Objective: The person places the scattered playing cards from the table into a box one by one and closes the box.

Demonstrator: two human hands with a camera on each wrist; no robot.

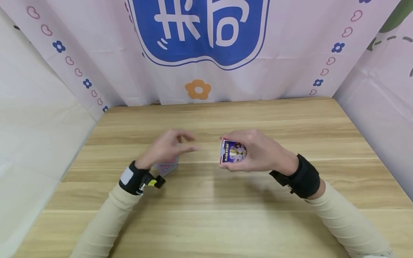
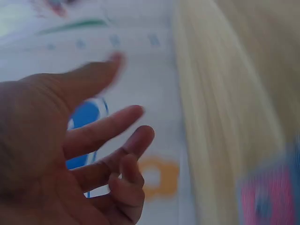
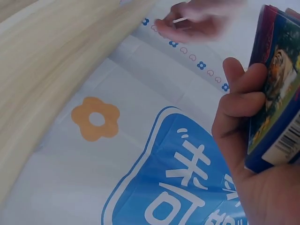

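Note:
My right hand [image 1: 259, 150] grips a small playing-card box [image 1: 235, 152], thumb on one side and fingers on the other. The box is dark blue with a gold trophy picture, and one end faces left. The right wrist view shows a tiger picture and a barcode on another face of the box [image 3: 281, 84]. To the left, my left hand [image 1: 169, 145] hovers with nothing in it, blurred by motion, its fingers loosely bent. Beneath it lie cards with pink patterned backs [image 1: 167, 169], partly hidden by the hand and wrist; a card's pink back [image 2: 269, 199] also shows in the left wrist view.
The wooden table [image 1: 206, 222] spreads under both hands. Behind it hangs a white cloth [image 1: 277, 80] with a blue emblem and an orange flower. Pale cloth walls [image 1: 38, 118] close in the left and right sides.

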